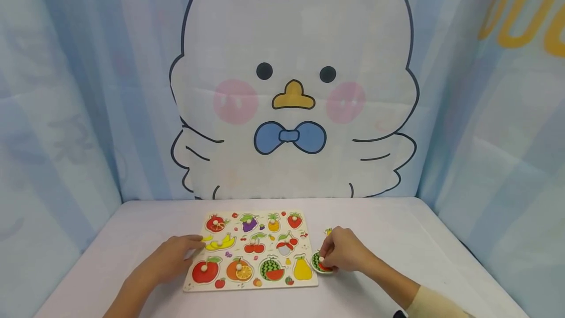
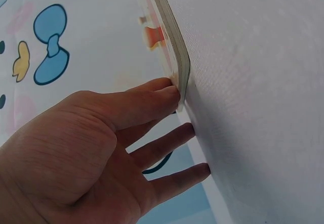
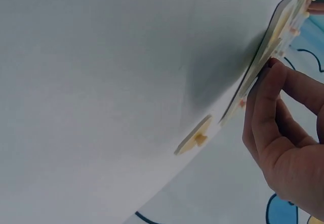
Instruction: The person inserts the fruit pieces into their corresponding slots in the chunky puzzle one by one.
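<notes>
A fruit puzzle board [image 1: 260, 286] lies on the table, with knobbed pieces such as the apple [image 1: 205, 273] and orange [image 1: 240, 270] in it. My right hand [image 1: 346, 249] pinches a round watermelon puzzle piece [image 1: 322, 263] by its knob, beside the board's right edge near the pear picture [image 1: 302, 267]. The board also shows a watermelon picture [image 1: 271, 269] without a knob. My left hand [image 1: 169, 259] touches the board's left edge with thumb and forefinger, while in the left wrist view its other fingers [image 2: 174, 183] reach out straight.
Behind my right hand a small yellow piece [image 1: 328, 231] lies on the white table [image 1: 375, 225], mostly hidden in the head view. The right wrist view shows a loose knobbed piece [image 3: 195, 135] on the tabletop. A printed curtain [image 1: 291, 171] hangs behind the table and at both sides.
</notes>
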Tool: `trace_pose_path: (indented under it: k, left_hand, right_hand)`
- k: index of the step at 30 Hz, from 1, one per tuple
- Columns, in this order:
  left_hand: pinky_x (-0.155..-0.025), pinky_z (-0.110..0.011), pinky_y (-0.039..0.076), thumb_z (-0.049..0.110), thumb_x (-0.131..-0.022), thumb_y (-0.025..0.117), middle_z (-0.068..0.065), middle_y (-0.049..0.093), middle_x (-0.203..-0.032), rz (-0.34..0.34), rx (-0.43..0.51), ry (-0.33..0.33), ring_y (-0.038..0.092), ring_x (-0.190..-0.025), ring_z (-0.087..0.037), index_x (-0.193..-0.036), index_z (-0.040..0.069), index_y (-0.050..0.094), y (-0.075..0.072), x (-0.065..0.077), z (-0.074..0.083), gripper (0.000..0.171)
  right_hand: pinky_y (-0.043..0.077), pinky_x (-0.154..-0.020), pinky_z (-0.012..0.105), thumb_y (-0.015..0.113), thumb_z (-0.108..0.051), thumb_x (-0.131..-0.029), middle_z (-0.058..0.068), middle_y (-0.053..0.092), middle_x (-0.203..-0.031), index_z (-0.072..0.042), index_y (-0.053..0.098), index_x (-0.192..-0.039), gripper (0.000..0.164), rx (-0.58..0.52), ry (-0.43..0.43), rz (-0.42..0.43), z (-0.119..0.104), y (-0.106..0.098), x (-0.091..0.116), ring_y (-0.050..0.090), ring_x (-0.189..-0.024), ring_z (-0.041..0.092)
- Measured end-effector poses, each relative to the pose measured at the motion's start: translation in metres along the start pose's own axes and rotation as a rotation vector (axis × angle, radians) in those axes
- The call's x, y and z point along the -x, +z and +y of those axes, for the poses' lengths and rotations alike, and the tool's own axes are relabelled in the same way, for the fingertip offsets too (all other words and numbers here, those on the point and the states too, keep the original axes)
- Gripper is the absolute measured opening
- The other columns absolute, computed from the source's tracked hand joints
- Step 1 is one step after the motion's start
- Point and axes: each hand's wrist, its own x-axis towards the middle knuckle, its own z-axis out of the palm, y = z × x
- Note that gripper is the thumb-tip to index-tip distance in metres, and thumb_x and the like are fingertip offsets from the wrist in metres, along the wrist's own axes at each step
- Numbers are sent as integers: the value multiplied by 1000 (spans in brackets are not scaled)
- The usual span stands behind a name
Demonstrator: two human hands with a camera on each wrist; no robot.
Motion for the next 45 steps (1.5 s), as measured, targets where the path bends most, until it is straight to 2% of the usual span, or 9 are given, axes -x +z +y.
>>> trace_pose_path:
  k: [9, 22, 28, 35, 45]
  left_hand:
    - [-100, -59, 41, 9, -83, 72, -9, 58, -132, 1, -2, -13, 48, -125, -38, -119, 11, 68, 0, 1, 1, 37]
    - [-100, -58, 42, 9, -83, 72, -8, 58, -132, 11, 9, -10, 48, -126, -37, -119, 12, 68, 2, 1, 2, 36]
    - [-100, -57, 42, 10, -82, 73, -7, 58, -132, 13, -10, 12, 48, -125, -36, -120, 12, 67, -1, 1, 4, 38]
    - [-100, -57, 42, 10, -82, 73, -7, 58, -132, 18, -1, 8, 48, -126, -36, -119, 12, 67, -3, 2, 5, 37]
    - [-100, -57, 42, 10, -82, 73, -7, 59, -131, 23, -11, 0, 48, -126, -37, -120, 11, 67, -3, 3, 5, 38]
  right_hand:
    - [45, -44, 19, 78, -3, -71, -4, 59, -56, -11, 67, -67, 14, -8, -121, -49, -26, 21, -9, 52, -47, 7]
    - [47, -48, 19, 80, -7, -72, -8, 60, -56, -13, 69, -66, 14, 41, -190, -106, -55, 41, -19, 53, -52, 6]
    - [48, -49, 19, 79, -6, -72, -9, 60, -58, -14, 69, -65, 14, 55, -194, -116, -65, 47, -23, 55, -53, 5]
    - [50, -49, 18, 80, -6, -72, -10, 61, -60, -14, 70, -65, 14, 70, -225, -123, -75, 52, -30, 55, -54, 5]
    - [51, -48, 18, 81, -8, -72, -10, 61, -60, -13, 70, -66, 14, 89, -216, -157, -83, 59, -38, 57, -55, 6]
